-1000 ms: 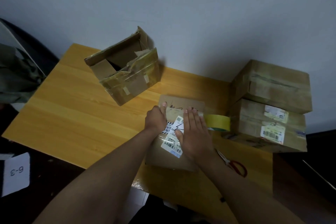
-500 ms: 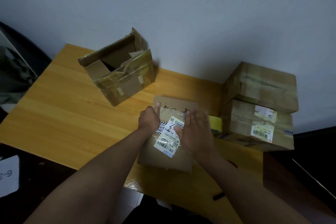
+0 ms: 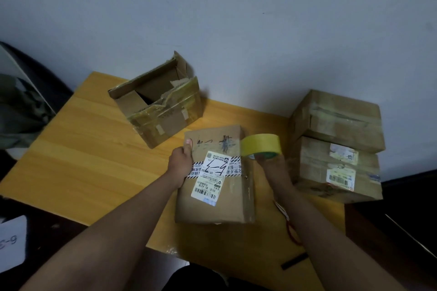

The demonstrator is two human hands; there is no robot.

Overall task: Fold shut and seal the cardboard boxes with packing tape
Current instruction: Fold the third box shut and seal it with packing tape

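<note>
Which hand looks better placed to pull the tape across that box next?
The right hand, probably: it already holds the yellow tape roll at the right edge of the labelled box. The left hand grips the box's left edge, steadying it.

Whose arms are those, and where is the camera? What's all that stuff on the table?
Those are a person's two bare arms. The camera sits on the person's head and looks down, so you see what they see. On the yellow wooden table lies a closed brown cardboard box with a white label. The left hand grips its left edge. The right hand holds a roll of yellow packing tape beside the box. Further back stands an open torn cardboard box. On the right, two taped-up cardboard boxes are stacked. Red-handled scissors peek out by the right arm.
</note>
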